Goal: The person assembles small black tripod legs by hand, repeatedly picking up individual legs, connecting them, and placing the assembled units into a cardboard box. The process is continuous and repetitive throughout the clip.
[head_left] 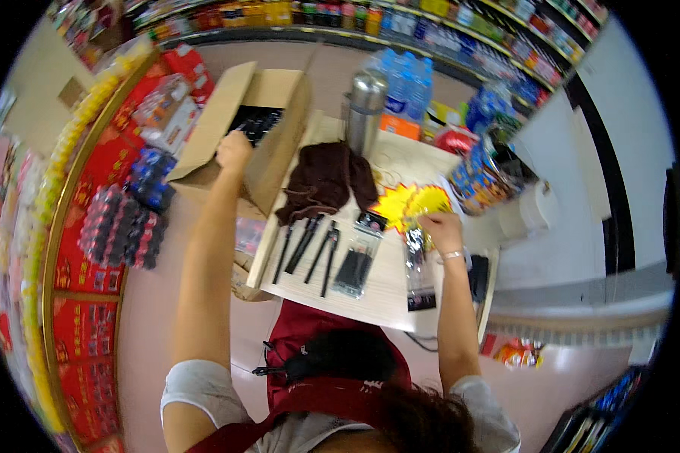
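My left hand [234, 149] is at the near side of an open cardboard box [285, 170], its fingers curled beside the black packages [258, 124] inside. What those fingers hold, if anything, is hidden. On the right of the pale table [378, 302], my right hand [440, 229] pinches the top end of a clear plastic packet [418, 264] with a black lower end. Several slim black sticks [310, 245] lie side by side on the table, next to another clear packet with black contents [357, 260]. Yellow starburst cards [412, 201] lie just beyond my right hand.
A dark brown cloth [321, 177] and a steel flask [366, 113] are at the table's far side. Bottled water [408, 83] stands behind. A patterned tub [480, 181] and a white paper roll [533, 208] are at the right. Stocked shelves [91, 302] line the left.
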A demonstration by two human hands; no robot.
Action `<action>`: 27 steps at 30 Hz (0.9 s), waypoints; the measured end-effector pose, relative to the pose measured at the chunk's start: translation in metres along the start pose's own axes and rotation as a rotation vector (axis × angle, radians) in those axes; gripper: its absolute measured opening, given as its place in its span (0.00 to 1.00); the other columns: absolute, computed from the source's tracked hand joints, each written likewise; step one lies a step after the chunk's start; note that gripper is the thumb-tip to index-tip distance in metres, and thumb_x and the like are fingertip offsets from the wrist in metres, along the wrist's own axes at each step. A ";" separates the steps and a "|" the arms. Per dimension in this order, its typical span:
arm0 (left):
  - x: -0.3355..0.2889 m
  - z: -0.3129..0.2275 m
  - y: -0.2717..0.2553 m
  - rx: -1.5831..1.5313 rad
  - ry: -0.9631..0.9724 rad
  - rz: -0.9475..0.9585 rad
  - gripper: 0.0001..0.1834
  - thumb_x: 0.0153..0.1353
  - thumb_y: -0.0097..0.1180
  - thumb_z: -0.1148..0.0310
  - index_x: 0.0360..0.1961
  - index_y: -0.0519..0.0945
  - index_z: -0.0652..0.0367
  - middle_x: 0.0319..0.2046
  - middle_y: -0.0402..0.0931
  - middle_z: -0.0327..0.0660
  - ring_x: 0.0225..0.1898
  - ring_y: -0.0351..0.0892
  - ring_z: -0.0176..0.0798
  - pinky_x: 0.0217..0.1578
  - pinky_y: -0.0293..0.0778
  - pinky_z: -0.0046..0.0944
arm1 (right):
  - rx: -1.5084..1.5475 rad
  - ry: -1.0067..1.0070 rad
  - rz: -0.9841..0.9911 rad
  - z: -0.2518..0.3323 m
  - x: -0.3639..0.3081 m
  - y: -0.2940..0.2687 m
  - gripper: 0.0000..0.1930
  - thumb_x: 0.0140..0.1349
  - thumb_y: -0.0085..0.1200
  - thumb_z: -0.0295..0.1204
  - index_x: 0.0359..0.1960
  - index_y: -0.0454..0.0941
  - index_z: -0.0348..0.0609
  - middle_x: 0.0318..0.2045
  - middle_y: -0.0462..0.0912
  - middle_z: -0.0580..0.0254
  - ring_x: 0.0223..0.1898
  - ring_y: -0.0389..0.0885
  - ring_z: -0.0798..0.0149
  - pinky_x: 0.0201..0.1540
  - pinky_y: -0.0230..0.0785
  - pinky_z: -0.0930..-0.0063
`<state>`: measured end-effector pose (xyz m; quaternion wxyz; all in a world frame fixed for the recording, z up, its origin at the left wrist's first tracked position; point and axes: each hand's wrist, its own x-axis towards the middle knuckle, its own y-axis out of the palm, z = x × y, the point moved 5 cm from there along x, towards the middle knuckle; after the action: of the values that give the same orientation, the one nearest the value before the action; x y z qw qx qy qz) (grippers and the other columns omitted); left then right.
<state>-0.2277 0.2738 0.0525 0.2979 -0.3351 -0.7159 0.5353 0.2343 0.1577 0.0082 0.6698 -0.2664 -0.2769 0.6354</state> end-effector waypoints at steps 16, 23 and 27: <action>0.004 0.010 0.010 -0.194 0.061 0.089 0.19 0.39 0.68 0.57 0.28 0.82 0.61 0.34 0.79 0.52 0.38 0.80 0.49 0.40 0.75 0.44 | 0.589 -0.144 -0.246 0.051 -0.026 -0.013 0.05 0.56 0.56 0.23 0.27 0.73 0.35 0.21 0.78 0.62 0.18 0.75 0.75 0.22 0.67 0.85; -0.001 0.006 -0.008 -0.458 0.139 0.037 0.12 0.42 0.64 0.60 0.30 0.85 0.51 0.30 0.81 0.46 0.35 0.80 0.47 0.39 0.75 0.43 | 0.433 -0.158 -0.238 0.027 -0.038 0.001 0.08 0.57 0.54 0.23 0.35 0.78 0.29 0.26 0.82 0.59 0.21 0.77 0.75 0.27 0.71 0.81; -0.004 0.001 -0.022 -0.610 0.215 -0.079 0.11 0.46 0.62 0.61 0.31 0.85 0.52 0.28 0.81 0.46 0.32 0.81 0.48 0.37 0.75 0.42 | 0.445 -0.220 -0.293 0.044 -0.047 -0.003 0.08 0.57 0.53 0.23 0.36 0.78 0.30 0.27 0.82 0.58 0.22 0.77 0.74 0.27 0.71 0.81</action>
<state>-0.2299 0.2657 0.0731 0.2780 -0.4352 -0.8203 0.2456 0.2038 0.1108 0.0398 0.7625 0.0004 -0.2373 0.6019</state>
